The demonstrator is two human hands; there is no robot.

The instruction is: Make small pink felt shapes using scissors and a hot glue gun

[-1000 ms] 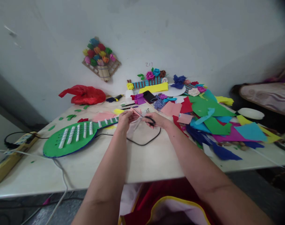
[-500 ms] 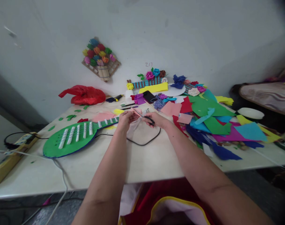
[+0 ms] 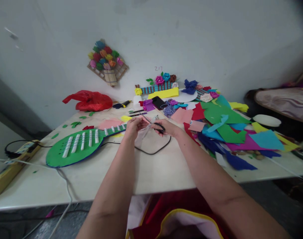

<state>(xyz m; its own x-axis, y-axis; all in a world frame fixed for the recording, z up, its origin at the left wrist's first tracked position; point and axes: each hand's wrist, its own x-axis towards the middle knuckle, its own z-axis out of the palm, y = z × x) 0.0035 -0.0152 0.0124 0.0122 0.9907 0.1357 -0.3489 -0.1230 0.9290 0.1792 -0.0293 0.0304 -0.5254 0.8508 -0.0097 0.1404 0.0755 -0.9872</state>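
Fingers of the left hand (image 3: 133,128) covered much of a small pink piece (image 3: 143,119), its outline too blurred to read, while the right hand (image 3: 167,127) hid part of the handles of black-handled scissors (image 3: 162,128); whether the blades met the piece could not be made out. The neck tip of a green guitar-shaped cutout (image 3: 79,156) disappeared behind the left hand. At the left end of the tabletop (image 3: 163,169), a yellow power strip (image 3: 15,164) ran out of view. Near the front right edge, brown lumps (image 3: 259,155), partly covered, were too small to identify.
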